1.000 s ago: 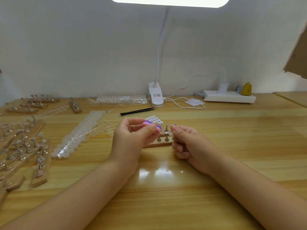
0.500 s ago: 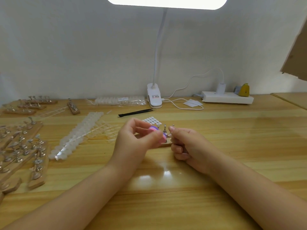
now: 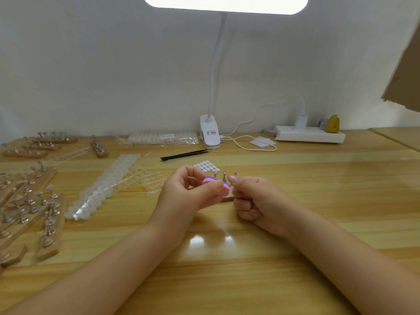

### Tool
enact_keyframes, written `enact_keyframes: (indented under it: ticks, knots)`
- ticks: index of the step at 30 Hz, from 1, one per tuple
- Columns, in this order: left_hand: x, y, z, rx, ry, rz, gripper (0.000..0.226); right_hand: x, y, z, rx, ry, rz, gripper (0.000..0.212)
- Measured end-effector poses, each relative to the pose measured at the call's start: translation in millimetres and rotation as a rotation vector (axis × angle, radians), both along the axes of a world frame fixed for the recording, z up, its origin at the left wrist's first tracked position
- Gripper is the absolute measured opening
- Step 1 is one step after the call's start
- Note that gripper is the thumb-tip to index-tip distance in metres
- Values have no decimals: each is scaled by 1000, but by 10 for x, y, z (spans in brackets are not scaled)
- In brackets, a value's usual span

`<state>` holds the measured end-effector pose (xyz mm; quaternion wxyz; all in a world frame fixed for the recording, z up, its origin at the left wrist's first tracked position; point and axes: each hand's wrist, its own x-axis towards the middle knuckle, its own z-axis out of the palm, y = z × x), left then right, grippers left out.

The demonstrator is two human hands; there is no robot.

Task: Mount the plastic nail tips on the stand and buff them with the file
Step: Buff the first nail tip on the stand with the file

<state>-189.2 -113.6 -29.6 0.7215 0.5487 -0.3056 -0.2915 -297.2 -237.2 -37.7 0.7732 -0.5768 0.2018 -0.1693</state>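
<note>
My left hand (image 3: 188, 194) grips a small pink and purple file block (image 3: 218, 185) between thumb and fingers. My right hand (image 3: 256, 201) pinches a small clear nail tip (image 3: 232, 186) right against the file's right end. Behind both hands stands a wooden stand (image 3: 227, 197), mostly hidden, with three metal pegs (image 3: 224, 176) sticking up. Strips of clear nail tips (image 3: 106, 187) lie on the table to the left.
Several more wooden stands with metal pegs (image 3: 29, 208) crowd the left edge. A sheet of white adhesive pads (image 3: 205, 165) and black tweezers (image 3: 184, 154) lie behind the hands. A clip lamp (image 3: 210, 133), bagged tips (image 3: 163, 138) and a power strip (image 3: 309, 134) line the wall.
Both hands have stayed together over the stand. The file in my left hand has shifted slightly right and down against the tip pinched in my right hand.
</note>
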Motion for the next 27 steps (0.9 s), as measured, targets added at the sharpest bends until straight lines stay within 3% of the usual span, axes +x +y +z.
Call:
enact_keyframes:
  ticks: [3,8,13,20,24,27]
  knots:
    - [60,-2,21,-23,60,10,28,7,-3,-11,22,-17,-21,24]
    - [-55,3,-27,50,-61,-116,47,-7,3,-10,-40,-23,37,22]
    - [73,-13,19,-85,193,31,35,0,-17,4,49,-27,-3,24]
    - [-74,-9,1,-3,142,-141,44,0,-15,-27,-49,-60,98,22]
    - [34,3,61,-84,239,-26,30,-11,-26,-25,3,-84,99,18]
    - [35,9,62,-56,195,-50,22,-9,-11,-40,6,-87,57,20]
